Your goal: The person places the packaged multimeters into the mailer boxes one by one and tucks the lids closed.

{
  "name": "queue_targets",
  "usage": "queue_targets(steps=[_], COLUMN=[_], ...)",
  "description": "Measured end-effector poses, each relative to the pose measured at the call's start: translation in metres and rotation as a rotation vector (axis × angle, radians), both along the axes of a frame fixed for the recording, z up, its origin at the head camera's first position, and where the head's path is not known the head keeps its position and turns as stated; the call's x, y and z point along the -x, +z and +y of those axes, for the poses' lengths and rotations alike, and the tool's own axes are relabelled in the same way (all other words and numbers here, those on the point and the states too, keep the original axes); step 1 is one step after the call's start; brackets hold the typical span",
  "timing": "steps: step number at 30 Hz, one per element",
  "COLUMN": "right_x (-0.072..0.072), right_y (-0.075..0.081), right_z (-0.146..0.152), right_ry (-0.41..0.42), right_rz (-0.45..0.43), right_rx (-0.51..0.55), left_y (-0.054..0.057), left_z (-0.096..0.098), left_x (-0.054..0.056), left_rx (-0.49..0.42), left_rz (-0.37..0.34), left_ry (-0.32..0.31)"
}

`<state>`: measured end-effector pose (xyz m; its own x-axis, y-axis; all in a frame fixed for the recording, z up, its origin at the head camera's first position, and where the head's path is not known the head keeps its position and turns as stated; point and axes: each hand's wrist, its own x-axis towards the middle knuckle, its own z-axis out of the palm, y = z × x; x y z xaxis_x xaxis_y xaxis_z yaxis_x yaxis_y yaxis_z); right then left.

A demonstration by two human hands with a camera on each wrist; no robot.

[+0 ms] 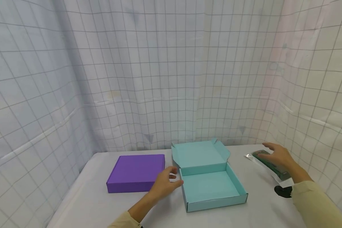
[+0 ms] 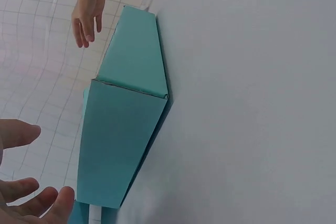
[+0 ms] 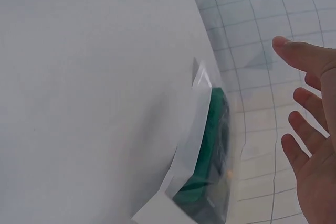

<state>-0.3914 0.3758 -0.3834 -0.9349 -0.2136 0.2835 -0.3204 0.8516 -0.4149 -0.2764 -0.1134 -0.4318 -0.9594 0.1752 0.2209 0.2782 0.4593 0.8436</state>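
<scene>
An unlidded light-teal cardboard box lies in the middle of the table, its flap lid folded back behind it. My left hand is at the box's left wall, fingers loosely bent and holding nothing; whether the thumb touches the wall I cannot tell. In the left wrist view the box shows its outer side walls. To the right, my right hand hovers over a green and dark item in a clear plastic wrapper. The right wrist view shows this wrapped item apart from the spread right hand.
A closed purple box sits left of the teal box. The white table is bordered by gridded white curtains at the back and sides. A small black object shows beside the right sleeve.
</scene>
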Motion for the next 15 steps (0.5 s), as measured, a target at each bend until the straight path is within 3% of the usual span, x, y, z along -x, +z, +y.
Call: queue_targets(steps=[8,15], right_x=[-0.001,-0.001], right_y=[-0.020,-0.032], right_z=[0.032,0.044], right_ry=[-0.077,-0.097], right_rz=[-0.032,-0.075], right_rx=[-0.046,-0.033], left_y=[-0.006,-0.011], left_z=[0.011,0.019], left_x=[-0.005,-0.011], left_rx=[-0.042,-0.061], left_rz=[-0.063,-0.122], left_ry=[0.033,0.068])
